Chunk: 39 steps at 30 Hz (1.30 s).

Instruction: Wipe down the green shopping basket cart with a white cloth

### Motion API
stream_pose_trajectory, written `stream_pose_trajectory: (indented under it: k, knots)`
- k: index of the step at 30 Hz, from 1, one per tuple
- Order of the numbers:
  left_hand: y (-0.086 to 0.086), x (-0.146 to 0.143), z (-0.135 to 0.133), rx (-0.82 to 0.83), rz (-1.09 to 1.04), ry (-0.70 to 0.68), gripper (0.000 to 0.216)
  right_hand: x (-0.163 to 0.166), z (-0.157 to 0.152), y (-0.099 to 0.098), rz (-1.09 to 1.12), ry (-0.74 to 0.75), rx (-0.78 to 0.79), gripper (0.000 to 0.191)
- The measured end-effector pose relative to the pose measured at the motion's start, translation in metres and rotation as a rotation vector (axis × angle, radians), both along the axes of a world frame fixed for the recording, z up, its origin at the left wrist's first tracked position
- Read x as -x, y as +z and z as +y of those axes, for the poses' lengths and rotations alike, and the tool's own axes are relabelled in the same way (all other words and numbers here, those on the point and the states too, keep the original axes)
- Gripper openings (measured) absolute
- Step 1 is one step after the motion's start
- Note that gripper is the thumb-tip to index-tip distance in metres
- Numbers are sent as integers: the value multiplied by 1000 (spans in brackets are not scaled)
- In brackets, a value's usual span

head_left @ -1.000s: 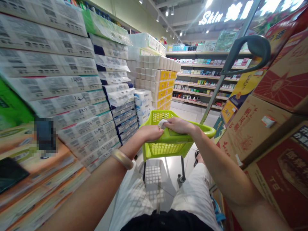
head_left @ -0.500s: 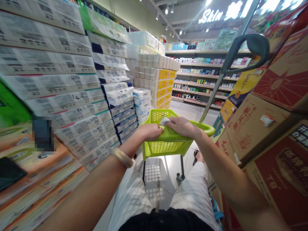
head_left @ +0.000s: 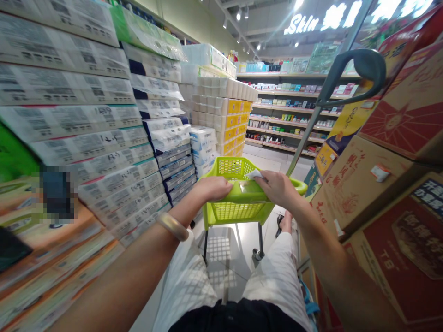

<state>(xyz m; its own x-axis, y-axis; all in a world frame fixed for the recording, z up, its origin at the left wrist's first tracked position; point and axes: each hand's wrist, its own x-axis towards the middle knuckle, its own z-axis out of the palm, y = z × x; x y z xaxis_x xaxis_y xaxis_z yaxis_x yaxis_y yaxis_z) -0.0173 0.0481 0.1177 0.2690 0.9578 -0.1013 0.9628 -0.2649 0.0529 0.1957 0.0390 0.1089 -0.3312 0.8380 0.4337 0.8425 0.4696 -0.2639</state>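
Note:
A lime-green shopping cart (head_left: pixel 238 211) with perforated sides stands right in front of my legs. My left hand (head_left: pixel 217 188) is closed around the left part of its handlebar (head_left: pixel 246 187), with a gold-toned bangle on that wrist. On the right part of the bar lies my right hand (head_left: pixel 278 185), fingers bent and pinching a small white tissue (head_left: pixel 254 174) that pokes out past the fingertips. The tissue is against or just above the bar. As far as its inside shows, no goods can be made out in the cart.
Stacked white packs (head_left: pixel 97 124) line the left, with yellow-printed rolls (head_left: pixel 237 121) farther on. Cardboard cartons (head_left: pixel 377 170) rise close on the right, beside a slanted metal pole with a grey loop handle (head_left: pixel 382 76). Product shelves (head_left: pixel 287 109) stand at the back.
My right hand has slid rightward along the handlebar with the tissue, uncovering the bar's middle. My left hand keeps its hold on the left part. The cart looks almost unmoved.

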Motion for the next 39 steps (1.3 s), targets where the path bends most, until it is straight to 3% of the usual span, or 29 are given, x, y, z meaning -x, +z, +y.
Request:
stream_pose_trajectory:
  k: [5, 8, 11, 14, 19, 22, 30, 36, 39]
  knots:
    - [-1, 4, 0, -14, 4, -5, 52, 19, -19, -13, 91, 262, -167, 25]
    - [0, 7, -1, -28, 14, -5, 49, 5, -21, -24, 130, 205, -222, 26]
    - [1, 8, -3, -44, 20, -5, 49, -11, -21, -34, 167, 21, -263, 28]
    - [0, 8, -2, -59, 28, -8, 48, -5, -25, -41, 175, -86, -316, 29]
    - [0, 10, -2, -90, 28, -24, 47, 38, -38, -42, 150, 87, -396, 27]
    - [-1, 12, -4, -122, 17, -54, 46, 43, -40, -42, 148, 163, -388, 29]
    - [-2, 10, -9, -173, 32, -113, 47, -2, -31, -50, 190, -108, -398, 29]
    - [-1, 10, -10, -187, 43, -130, 48, 33, -45, -48, 170, 83, -410, 28]
    - [0, 12, -10, -182, 32, -132, 49, 27, -41, -48, 183, 93, -415, 28]
